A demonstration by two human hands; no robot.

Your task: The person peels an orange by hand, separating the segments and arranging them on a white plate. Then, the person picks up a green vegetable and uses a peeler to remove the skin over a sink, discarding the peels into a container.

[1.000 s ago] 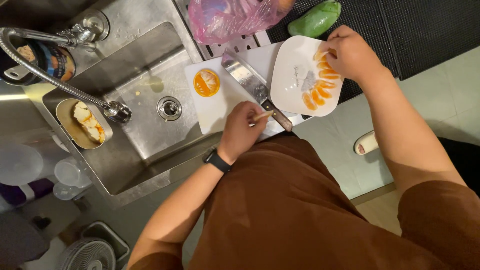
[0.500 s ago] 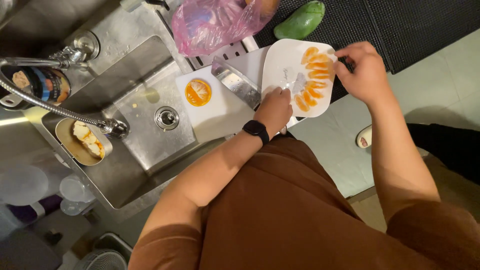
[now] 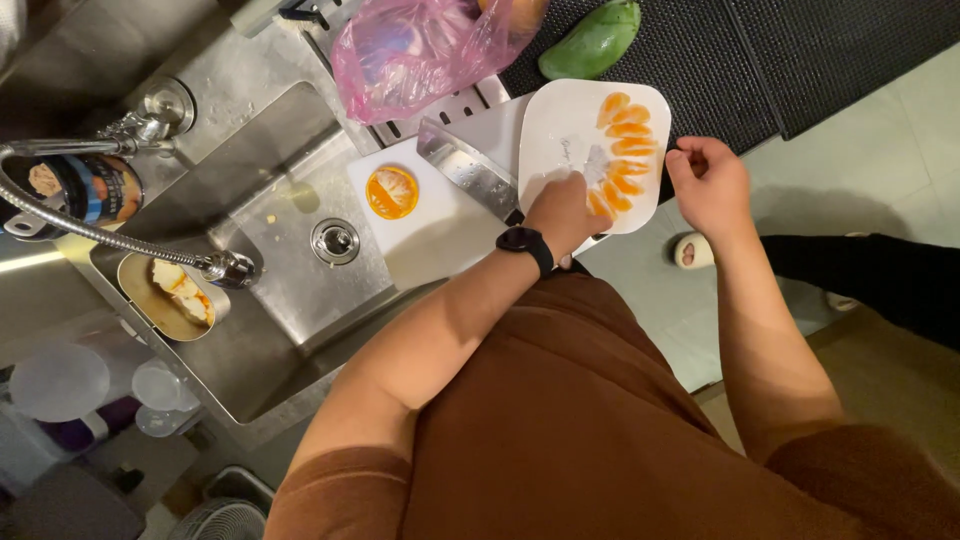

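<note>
A white square plate (image 3: 560,120) holds a curved row of orange segments (image 3: 625,140). My left hand (image 3: 562,212), with a black watch on its wrist, rests on the plate's near side. Its curled fingertips are beside the lower segments, and whether they hold one is hidden. My right hand (image 3: 708,185) grips the plate's right rim. Left of the plate, a cleaver (image 3: 465,170) lies on a white cutting board (image 3: 430,245). Half an orange (image 3: 391,192) sits cut side up on the board.
The steel sink (image 3: 290,285) at left has a flexible faucet (image 3: 100,235) and a metal container of food (image 3: 170,295). A pink plastic bag (image 3: 420,45) and a green mango (image 3: 592,42) lie beyond the plate, the mango on a black mat (image 3: 800,50). A foot in a slipper (image 3: 692,250) is on the floor.
My left hand has left the cleaver and cutting board and moved right onto the plate. My right hand has shifted from the segments to the plate's right rim.
</note>
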